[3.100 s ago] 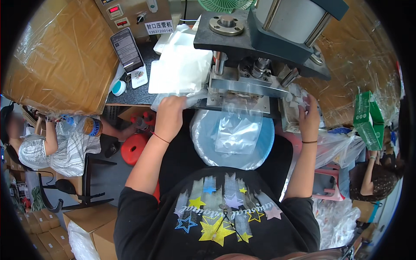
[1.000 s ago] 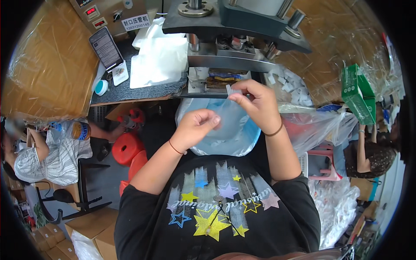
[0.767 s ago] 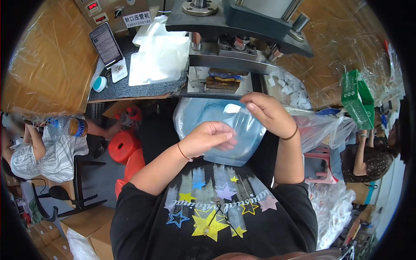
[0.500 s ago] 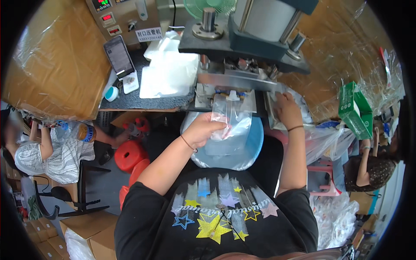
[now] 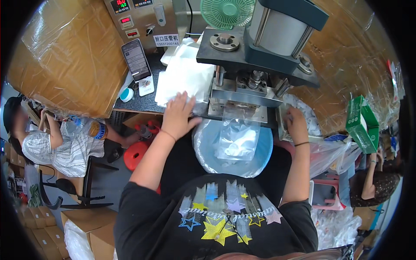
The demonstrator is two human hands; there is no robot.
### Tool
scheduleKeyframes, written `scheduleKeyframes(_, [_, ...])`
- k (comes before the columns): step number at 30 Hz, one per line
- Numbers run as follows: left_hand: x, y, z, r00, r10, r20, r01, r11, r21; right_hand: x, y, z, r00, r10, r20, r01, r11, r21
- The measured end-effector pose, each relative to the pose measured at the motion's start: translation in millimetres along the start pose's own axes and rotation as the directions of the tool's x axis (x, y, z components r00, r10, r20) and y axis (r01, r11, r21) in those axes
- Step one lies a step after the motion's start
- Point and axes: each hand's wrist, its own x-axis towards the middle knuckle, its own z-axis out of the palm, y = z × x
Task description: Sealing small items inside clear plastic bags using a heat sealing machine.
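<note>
Left of the grey metal press machine (image 5: 260, 56), our left hand (image 5: 177, 115) lies flat, fingers spread, on white plastic bags (image 5: 182, 78). A clear plastic pouch (image 5: 238, 134) hangs under its jaws, seemingly for sealing. Our right hand (image 5: 297, 125) rests right of it, fingers curled, grip unclear.

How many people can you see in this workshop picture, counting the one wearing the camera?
3. The camera wearer, left hand and right hand at the press machine; a seated person at far left; another person at far right. Others may be hidden.
</note>
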Motion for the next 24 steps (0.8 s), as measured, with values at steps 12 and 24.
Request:
scheduleKeyframes(12, [-27.2,68.8,-17.1,0.942,-0.131,0.308,0.331,0.226,-0.916,-21.2,-153.0,-26.8,0.983,-0.151,0.103,0.069,0.827,0.558])
scheduleKeyframes(24, [-32.7,134.1,-10.4,0.788,0.341,0.512,0.606,-0.289,-0.741,-11.6,-148.3,-33.0,0.973,-0.230,-0.008,0.202,0.838,0.507])
